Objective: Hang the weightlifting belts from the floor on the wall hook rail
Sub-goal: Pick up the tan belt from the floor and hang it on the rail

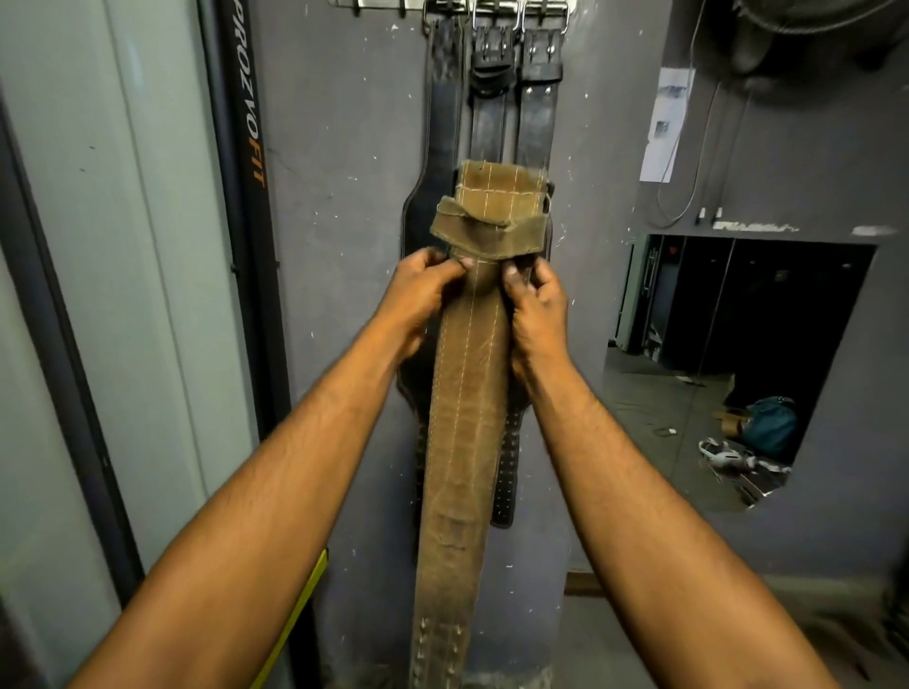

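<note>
A worn tan weightlifting belt (462,442) with white stitching hangs upright in front of me, its tail reaching down toward the floor. My left hand (423,290) and my right hand (533,305) both pinch it just under its folded top end, one on each side. On the grey wall behind it hang three black belts (492,113), their metal buckles over the hook rail (442,5) at the top edge of the view. The tan belt's top sits well below the rail. The rail's left hooks look bare.
A black upright frame with orange lettering (246,147) stands left of the belts, beside a pale panel. At right a wall mirror (728,354) reflects a blue bag and clutter on the floor. Cables and a paper notice (664,123) hang above it.
</note>
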Demonstrator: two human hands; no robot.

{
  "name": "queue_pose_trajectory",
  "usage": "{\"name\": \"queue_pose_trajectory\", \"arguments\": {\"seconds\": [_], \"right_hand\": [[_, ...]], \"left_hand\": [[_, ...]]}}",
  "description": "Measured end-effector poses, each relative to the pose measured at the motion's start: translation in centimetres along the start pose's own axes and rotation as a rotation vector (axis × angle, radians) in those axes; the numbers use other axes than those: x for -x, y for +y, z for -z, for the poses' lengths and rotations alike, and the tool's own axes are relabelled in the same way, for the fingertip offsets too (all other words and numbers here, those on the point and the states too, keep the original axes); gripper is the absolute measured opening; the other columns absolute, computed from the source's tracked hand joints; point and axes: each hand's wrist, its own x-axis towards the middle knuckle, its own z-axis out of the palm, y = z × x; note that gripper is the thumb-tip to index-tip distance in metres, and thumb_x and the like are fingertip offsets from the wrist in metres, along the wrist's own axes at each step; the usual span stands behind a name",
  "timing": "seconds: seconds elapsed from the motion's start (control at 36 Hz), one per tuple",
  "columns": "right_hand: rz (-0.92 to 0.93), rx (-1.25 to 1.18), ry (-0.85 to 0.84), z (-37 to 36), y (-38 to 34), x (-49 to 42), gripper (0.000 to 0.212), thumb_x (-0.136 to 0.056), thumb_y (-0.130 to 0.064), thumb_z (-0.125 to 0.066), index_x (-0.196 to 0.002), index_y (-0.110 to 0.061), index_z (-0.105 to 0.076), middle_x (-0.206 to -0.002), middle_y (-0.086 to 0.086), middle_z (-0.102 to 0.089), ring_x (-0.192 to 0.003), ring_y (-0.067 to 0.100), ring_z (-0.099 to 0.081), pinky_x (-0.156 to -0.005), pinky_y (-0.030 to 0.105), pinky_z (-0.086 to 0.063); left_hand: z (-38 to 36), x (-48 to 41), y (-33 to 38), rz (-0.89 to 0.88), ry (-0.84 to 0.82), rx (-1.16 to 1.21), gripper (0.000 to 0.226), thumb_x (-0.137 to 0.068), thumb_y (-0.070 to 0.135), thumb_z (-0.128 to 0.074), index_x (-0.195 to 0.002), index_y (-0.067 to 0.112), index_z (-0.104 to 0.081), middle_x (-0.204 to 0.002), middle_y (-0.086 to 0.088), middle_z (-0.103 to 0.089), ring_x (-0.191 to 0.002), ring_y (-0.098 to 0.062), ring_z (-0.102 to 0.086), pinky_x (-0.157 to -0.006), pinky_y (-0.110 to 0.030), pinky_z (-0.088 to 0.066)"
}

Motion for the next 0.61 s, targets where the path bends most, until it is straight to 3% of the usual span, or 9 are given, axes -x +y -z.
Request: {"name": "queue_pose_trajectory", "arguments": {"seconds": [0.11, 0.17, 0.25, 0.28, 0.42, 0.53, 0.61], "right_hand": [[-0.019, 0.021, -0.023, 0.9, 0.5, -0.1, 0.037, -0.099, -0.018, -0.062, -0.134, -0.008, -0.057, -0.117, 0.006, -0.073, -0.110, 0.025, -0.070, -0.096, 0.049, -0.057], [-0.033, 0.022, -0.036, 1.3, 0.7, -0.1, 0.037, -0.099, -0.019, -0.063, -0.134, -0.010, -0.058, -0.119, 0.008, -0.073, -0.112, 0.027, -0.070, -0.096, 0.049, -0.057], [-0.052, 0.019, -0.075, 1.6, 1.3, -0.1, 0.037, -0.098, -0.020, -0.064, -0.134, -0.010, -0.058, -0.121, 0.011, -0.072, -0.112, 0.029, -0.070, -0.095, 0.048, -0.058], [-0.058, 0.030, -0.084, 1.7, 1.5, 0.0, 0.037, -0.098, -0.020, -0.064, -0.133, -0.011, -0.058, -0.121, 0.010, -0.072, -0.111, 0.028, -0.070, -0.094, 0.046, -0.059], [-0.071, 0.108, -0.160, 2.2, 2.4, -0.1, 0.032, -0.099, -0.019, -0.062, -0.130, -0.024, -0.060, -0.126, 0.007, -0.069, -0.114, 0.021, -0.068, -0.094, 0.040, -0.057], [-0.103, 0.246, -0.304, 3.6, 1.8, -0.9, 0.032, -0.099, -0.018, -0.061, -0.129, -0.028, -0.060, -0.129, 0.001, -0.065, -0.120, 0.019, -0.062, -0.102, 0.041, -0.052], [-0.263, 0.252, -0.495, 5.5, 0.9, -2.3, 0.037, -0.095, -0.012, -0.063, -0.127, -0.030, -0.062, -0.125, 0.002, -0.064, -0.121, 0.026, -0.058, -0.107, 0.046, -0.045]], "left_hand": [[0.8, -0.6, 1.6, 0.058, -0.022, 0.233, 0.030, -0.094, 0.012, -0.031, -0.083, 0.013, -0.059, -0.053, 0.009, -0.059, -0.047, -0.004, -0.050, -0.074, -0.032, -0.048], [1.2, -0.9, 2.3, 0.078, -0.040, 0.211, 0.031, -0.096, 0.025, -0.035, -0.082, 0.014, -0.061, -0.061, 0.005, -0.064, -0.057, -0.008, -0.057, -0.070, -0.033, -0.047], [0.9, -1.4, 3.6, 0.083, -0.034, -0.017, 0.051, -0.092, 0.062, -0.050, -0.110, 0.018, -0.069, -0.098, -0.004, -0.075, -0.092, -0.021, -0.068, -0.078, -0.038, -0.054], [0.6, -1.4, 3.9, 0.071, -0.030, -0.078, 0.051, -0.091, 0.064, -0.051, -0.108, 0.021, -0.070, -0.101, -0.005, -0.076, -0.094, -0.021, -0.069, -0.080, -0.038, -0.055], [-0.7, -2.1, 4.7, 0.044, 0.045, -0.137, 0.030, -0.098, 0.044, -0.056, -0.089, 0.016, -0.065, -0.089, -0.003, -0.073, -0.085, -0.020, -0.070, -0.072, -0.031, -0.055], [-1.6, -2.4, 3.2, 0.087, 0.149, -0.035, 0.031, -0.100, 0.039, -0.053, -0.106, 0.011, -0.065, -0.089, -0.002, -0.072, -0.081, -0.016, -0.069, -0.063, -0.025, -0.053], [-2.3, -2.1, 1.8, 0.134, 0.199, 0.053, 0.027, -0.102, 0.033, -0.051, -0.114, 0.012, -0.063, -0.094, -0.002, -0.073, -0.083, -0.015, -0.070, -0.065, -0.025, -0.056]]}}
